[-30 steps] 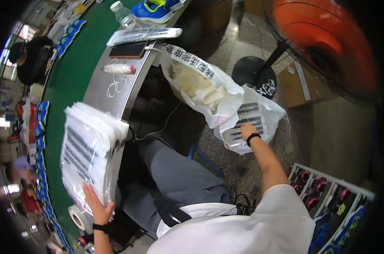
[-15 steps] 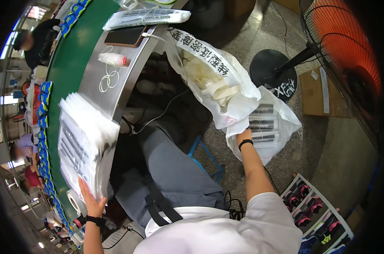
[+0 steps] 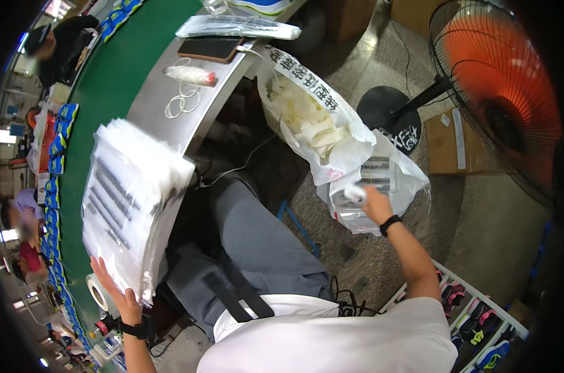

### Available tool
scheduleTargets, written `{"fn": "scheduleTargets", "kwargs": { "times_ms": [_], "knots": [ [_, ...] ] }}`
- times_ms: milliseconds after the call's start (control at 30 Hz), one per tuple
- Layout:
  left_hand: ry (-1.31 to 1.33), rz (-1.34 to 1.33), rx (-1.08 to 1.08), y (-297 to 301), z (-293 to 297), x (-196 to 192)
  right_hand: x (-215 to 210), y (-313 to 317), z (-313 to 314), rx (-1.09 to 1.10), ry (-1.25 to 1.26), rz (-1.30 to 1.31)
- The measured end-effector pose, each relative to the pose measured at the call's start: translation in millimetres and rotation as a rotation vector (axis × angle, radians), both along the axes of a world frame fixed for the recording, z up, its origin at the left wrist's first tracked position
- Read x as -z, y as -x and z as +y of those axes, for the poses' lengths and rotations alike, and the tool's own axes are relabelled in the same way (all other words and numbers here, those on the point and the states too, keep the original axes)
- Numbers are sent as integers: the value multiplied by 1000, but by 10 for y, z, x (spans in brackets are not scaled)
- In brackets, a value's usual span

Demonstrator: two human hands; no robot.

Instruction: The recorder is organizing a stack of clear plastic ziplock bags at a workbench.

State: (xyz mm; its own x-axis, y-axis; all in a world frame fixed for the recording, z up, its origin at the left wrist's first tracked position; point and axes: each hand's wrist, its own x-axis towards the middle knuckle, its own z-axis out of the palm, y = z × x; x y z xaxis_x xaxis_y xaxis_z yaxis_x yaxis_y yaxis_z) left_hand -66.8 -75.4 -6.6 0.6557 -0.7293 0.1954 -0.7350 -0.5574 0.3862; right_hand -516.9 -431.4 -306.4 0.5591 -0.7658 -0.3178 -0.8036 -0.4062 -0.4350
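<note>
A thick stack of transparent printed plastic bags [image 3: 117, 193] lies on the metal edge of the bench at the left. My left hand [image 3: 121, 297] rests against its near end, fingers spread. Over an open white plastic sack [image 3: 409, 174] on the right, my right hand [image 3: 376, 204] is closed around a small white rolled bundle [image 3: 355, 194], blurred by motion. Packs with dark printed stripes [image 3: 375, 171] fill that sack. Just beyond stands a second white sack [image 3: 350, 115], holding pale strips [image 3: 310, 127].
On the bench lie a phone [image 3: 210, 48], a flat plastic-wrapped pack [image 3: 238, 28] and a spool of white cord [image 3: 190, 75]. A tape roll [image 3: 98, 292] sits beside my left hand. A large fan [image 3: 499, 93], a carton [image 3: 456, 143] and a shoe rack [image 3: 481, 311] stand at the right.
My right hand has come up out of the striped packs' sack, now with the white bundle in it. My left hand stays at the stack's near end. The whole view has shifted slightly.
</note>
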Motion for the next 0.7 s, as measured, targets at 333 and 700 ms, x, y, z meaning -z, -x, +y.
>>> {"fn": "scheduleTargets", "kwargs": {
  "times_ms": [333, 700],
  "knots": [
    [256, 1043, 668, 1016, -1402, 110, -3216, -1987, 228, 4, -457, -1020],
    [1262, 1780, 193, 171, -728, -238, -3871, -3259, 1539, -859, 127, -899]
  ]
}}
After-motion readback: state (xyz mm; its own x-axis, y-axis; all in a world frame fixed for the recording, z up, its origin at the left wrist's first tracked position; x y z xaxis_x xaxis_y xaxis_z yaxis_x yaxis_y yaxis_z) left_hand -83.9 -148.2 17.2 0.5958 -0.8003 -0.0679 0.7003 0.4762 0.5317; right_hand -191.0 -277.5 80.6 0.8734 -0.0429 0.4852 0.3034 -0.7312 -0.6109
